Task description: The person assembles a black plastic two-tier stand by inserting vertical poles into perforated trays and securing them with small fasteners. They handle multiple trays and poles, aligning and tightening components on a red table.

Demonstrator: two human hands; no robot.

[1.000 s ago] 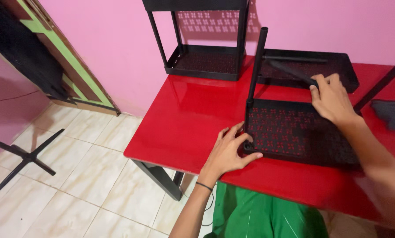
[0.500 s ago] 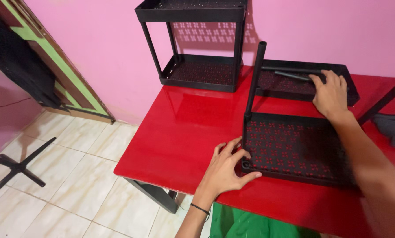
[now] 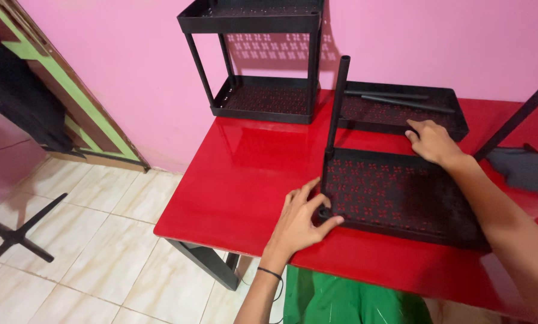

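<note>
Seating an upright post in the tray corner

Bracing the near-left corner of the black perforated tray [image 3: 401, 195], the left hand [image 3: 302, 219] lies spread on the red tabletop [image 3: 245, 174], thumb and fingers loosely cupped around the foot of the black post [image 3: 335, 129] rather than clenched on it. The post stands upright from that corner, rising well above the tray. The right hand [image 3: 434, 143] rests open and flat on the tray's far edge, holding nothing, pressing the tray down.

To do this well, the person would best keep the post plumb over its socket and push straight down while the right hand stops the tray from tipping or sliding on the glossy surface; a tilted post would likely bind.

Just behind lies a second tray [image 3: 401, 111] with loose black rods [image 3: 395, 101] in it, ready to hand. Farther back, against the pink wall [image 3: 131, 72], stands an assembled two-tier rack [image 3: 257, 60], a fair model for how the corners should line up.
</note>
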